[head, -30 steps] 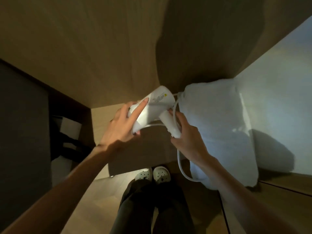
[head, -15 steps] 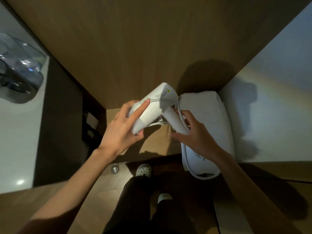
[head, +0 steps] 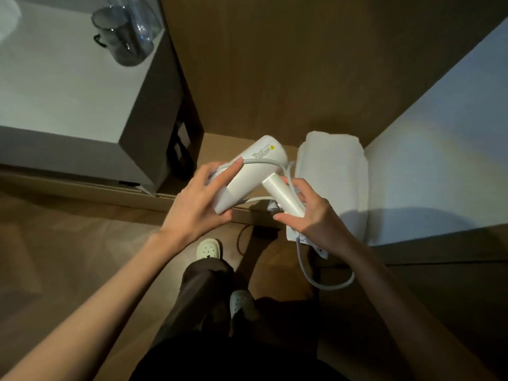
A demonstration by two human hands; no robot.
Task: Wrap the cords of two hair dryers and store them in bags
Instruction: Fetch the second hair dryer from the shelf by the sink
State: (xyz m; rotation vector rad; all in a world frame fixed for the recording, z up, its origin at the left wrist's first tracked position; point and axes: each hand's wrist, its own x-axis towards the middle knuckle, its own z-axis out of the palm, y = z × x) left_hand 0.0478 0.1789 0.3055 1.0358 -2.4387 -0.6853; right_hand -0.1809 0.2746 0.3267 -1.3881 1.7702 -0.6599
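Nearest the camera, both bare forearms are extending forward and upward from the lower corners, converging above the person's dark trousers and two pale shoes [head: 209,249] on the wooden floor [head: 71,257].

The left hand [head: 196,206] is grasping the barrel of the white hair dryer [head: 253,171], with the thumb lying under the nozzle end and the index finger stretching straight along the upper side, its tip pressing the cord [head: 264,160] against the casing. The right hand [head: 310,215] is closing around the dryer's handle, with thumb below and fingers curling over it. The dryer is being held in the air, clear of any surface, barrel slanting up to the right.

The remaining cord is hanging in a loose loop below the right wrist.

Just beyond the right hand, a folded white towel [head: 335,171] is lying along the shelf [head: 220,144] against a pale wall. Farther away, a clear glass mug [head: 121,34] is standing near the far right corner of the counter [head: 60,86].
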